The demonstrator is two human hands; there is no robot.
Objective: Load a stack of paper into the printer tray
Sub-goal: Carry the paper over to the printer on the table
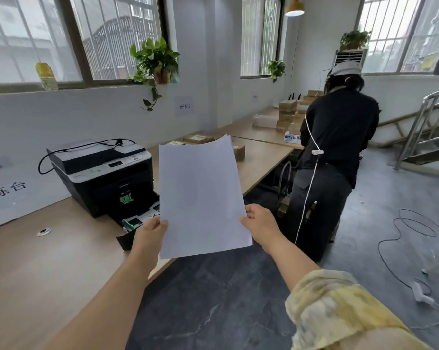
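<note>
A thin stack of white paper [200, 195] stands upright in front of me, held by both hands at its lower edges. My left hand [149, 236] grips the lower left side and my right hand [260, 223] grips the lower right side. To the left, on the wooden table [36, 269], sits a black and white printer [102, 173]. Its paper tray [137, 221] is pulled out toward me, with green guides showing inside. The paper hides part of the tray's right side.
A person in black [337, 157] stands at the right, back turned, beside the table's far end. Cardboard boxes [287, 114] are stacked there. Cables [402, 238] lie on the dark floor at right. A metal stair rail [420, 122] stands beyond.
</note>
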